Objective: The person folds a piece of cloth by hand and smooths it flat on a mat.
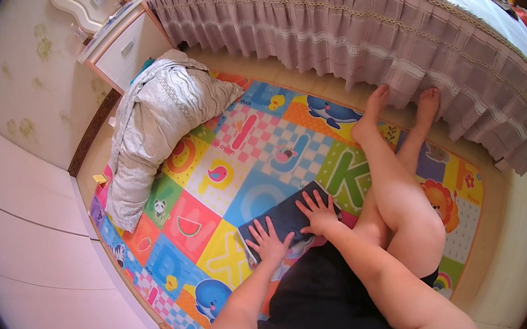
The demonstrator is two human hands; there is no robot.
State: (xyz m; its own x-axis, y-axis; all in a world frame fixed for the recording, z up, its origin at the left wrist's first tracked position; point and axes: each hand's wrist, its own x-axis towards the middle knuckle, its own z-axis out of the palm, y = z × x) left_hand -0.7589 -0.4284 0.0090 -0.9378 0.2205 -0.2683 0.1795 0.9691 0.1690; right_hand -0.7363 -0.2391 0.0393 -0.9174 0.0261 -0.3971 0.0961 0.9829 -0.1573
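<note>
A dark, flat, rectangular thing [289, 219] with a paler edge lies on the mat just in front of me; whether it is a folded cloth or something stiff, I cannot tell. My left hand [269, 241] rests flat on its left part with the fingers spread. On its right part lies my right hand [317, 212], palm down, fingers also apart. Neither hand grips anything. Some pale, patterned material [300, 249] shows at the near edge of the dark thing, partly hidden by my hands and black clothing.
Beneath everything spreads a colourful play mat [188, 224] with letters and animals. A bunched grey-white quilt [150, 113] lies at the far left, near a white cabinet [129, 52]. A bed with a pleated skirt [326, 30] runs along the back. My bare legs [401, 199] stretch out right.
</note>
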